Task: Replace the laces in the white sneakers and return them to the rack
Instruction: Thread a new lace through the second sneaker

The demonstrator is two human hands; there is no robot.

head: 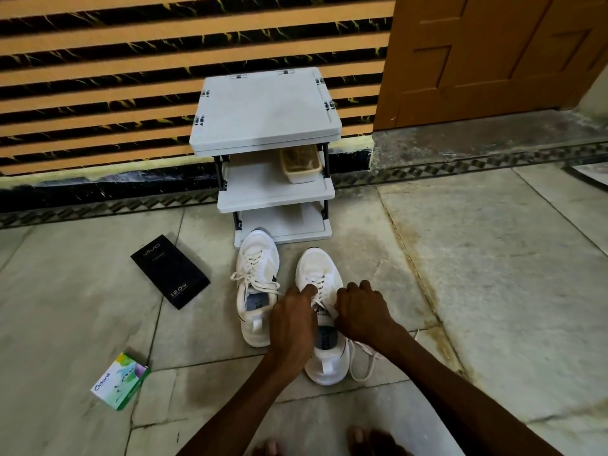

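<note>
The striped wall [98, 77] fills the top of your view, orange bands between dark marbled ones, with the brown door [493, 54] at the right. Pale stone floor [493, 258] runs under everything else.

The grey rack [263, 106] stands against the wall with three shelves. A small tray [301, 164] sits on the middle shelf at the right.

Both white sneakers are on the floor in front of the rack, toes pointing to it, side by side and just apart. The far sneaker [256, 258] touches or nearly touches the bottom shelf with its toe, and its laces [255, 274] are threaded with the ends loose over the tongue. The near sneaker [317, 268] lies to the right of it and closer to you.

A black box [169, 271] lies flat to the left of the sneakers. A green box [120, 381] lies nearer you and further left. Your toes [362, 439] show at the bottom edge.

Your left hand [292, 319] rests over the near sneaker's collar, thumb and forefinger pinching the lace [371, 351] at the eyelets. Your right hand [360, 311] sits on the other side of the tongue with fingers curled down. You cannot tell what they grip, since the knuckles hide it. The lace's free end loops on the floor right of the heel.
</note>
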